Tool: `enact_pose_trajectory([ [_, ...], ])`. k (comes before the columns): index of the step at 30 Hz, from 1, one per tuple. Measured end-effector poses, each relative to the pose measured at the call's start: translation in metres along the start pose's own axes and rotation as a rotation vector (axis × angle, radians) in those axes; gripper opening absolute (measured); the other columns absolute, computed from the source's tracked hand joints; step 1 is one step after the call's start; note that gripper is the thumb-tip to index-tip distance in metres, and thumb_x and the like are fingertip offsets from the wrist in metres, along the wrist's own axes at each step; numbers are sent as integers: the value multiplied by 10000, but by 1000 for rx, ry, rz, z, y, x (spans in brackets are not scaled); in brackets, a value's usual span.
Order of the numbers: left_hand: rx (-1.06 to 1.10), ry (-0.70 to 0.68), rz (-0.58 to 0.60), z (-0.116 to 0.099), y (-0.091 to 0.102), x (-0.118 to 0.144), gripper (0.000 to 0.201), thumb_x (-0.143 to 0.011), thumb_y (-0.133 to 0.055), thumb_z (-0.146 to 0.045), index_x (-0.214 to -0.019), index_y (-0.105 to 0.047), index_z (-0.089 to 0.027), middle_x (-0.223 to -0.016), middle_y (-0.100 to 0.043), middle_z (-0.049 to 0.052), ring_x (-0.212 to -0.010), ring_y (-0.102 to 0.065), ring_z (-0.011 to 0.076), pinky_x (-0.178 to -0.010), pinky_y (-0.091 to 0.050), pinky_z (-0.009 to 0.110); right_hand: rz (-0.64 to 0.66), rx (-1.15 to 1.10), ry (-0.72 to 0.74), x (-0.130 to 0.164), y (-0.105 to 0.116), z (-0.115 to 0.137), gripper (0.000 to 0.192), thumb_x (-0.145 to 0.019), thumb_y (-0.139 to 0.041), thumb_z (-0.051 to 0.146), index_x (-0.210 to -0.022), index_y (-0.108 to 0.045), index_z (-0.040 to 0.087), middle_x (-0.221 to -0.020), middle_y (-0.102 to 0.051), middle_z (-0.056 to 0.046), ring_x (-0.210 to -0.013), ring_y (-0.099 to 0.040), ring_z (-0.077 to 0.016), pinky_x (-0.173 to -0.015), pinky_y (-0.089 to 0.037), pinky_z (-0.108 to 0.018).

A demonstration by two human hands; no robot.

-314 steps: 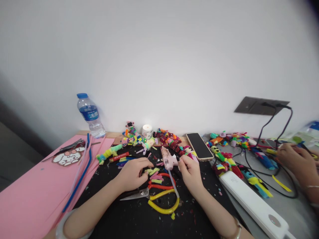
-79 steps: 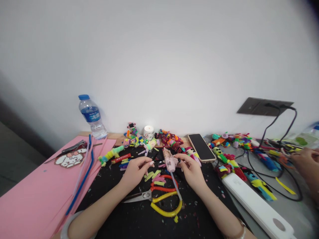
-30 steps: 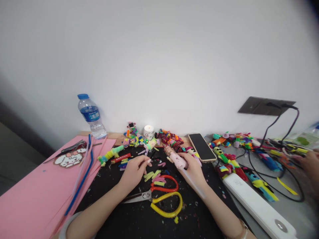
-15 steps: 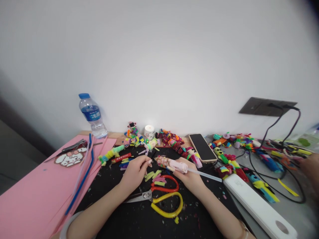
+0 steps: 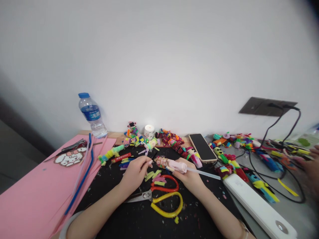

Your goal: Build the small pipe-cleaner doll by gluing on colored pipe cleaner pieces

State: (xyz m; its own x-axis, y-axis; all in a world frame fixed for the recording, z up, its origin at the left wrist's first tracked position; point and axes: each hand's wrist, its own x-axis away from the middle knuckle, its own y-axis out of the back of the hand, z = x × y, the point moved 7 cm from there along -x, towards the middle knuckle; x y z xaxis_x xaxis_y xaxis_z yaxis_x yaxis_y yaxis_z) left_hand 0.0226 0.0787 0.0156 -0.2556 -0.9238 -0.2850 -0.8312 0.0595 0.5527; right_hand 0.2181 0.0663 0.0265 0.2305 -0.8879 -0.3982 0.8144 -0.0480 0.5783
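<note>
Gripping glue gun (image 5: 171,164) in right hand (image 5: 189,176), nozzle nearing small piece pinched in left hand (image 5: 136,172) above scissors (image 5: 159,196); gluing seemingly just starting, cut strips (image 5: 156,176) remaining loose.

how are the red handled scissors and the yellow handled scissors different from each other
The red-handled scissors lie farther from the person, next to the cut pipe-cleaner pieces; the yellow-handled scissors lie nearer. The yellow handles form a larger loop than the red ones. The red pair sits just below the right hand, which holds the pink glue gun; the yellow pair sits clear of both hands. Both lie flat on the black mat, handles to the right.
</note>
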Motion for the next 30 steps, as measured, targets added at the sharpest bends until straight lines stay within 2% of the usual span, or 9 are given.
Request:
enact_pose_trajectory([
  [7,-13,7,-1,0,1,-1,240,-923,-394,-259,-772,-563,-182,-604,-534,-21,-528,-543,144,-587,-400,248,-16,-8,-19,-1,2,1,111,-797,-597,255,-712,-578,186,-662,-567,-2,-588,-536,-138,-533,-413,-241],
  [13,-21,10,-16,-1,3,-1,245,-921,-396,-267,-769,-571,-187,-593,-542,-19,-530,-542,151,-591,-397,253,-23,6,20,-1,4,4,116,-805,-588,265,-719,-586,187,-668,-584,-8,-594,-551,-144,-541,-420,-245],
  [30,-4,34,-39,0,5,-1,239,-916,-401,-269,-771,-572,-186,-606,-554,-19,-513,-545,147,-575,-395,249,-50,14,-24,-1,6,-2,102,-786,-580,224,-692,-557,193,-661,-588,0,-596,-548,-143,-557,-425,-249],
])
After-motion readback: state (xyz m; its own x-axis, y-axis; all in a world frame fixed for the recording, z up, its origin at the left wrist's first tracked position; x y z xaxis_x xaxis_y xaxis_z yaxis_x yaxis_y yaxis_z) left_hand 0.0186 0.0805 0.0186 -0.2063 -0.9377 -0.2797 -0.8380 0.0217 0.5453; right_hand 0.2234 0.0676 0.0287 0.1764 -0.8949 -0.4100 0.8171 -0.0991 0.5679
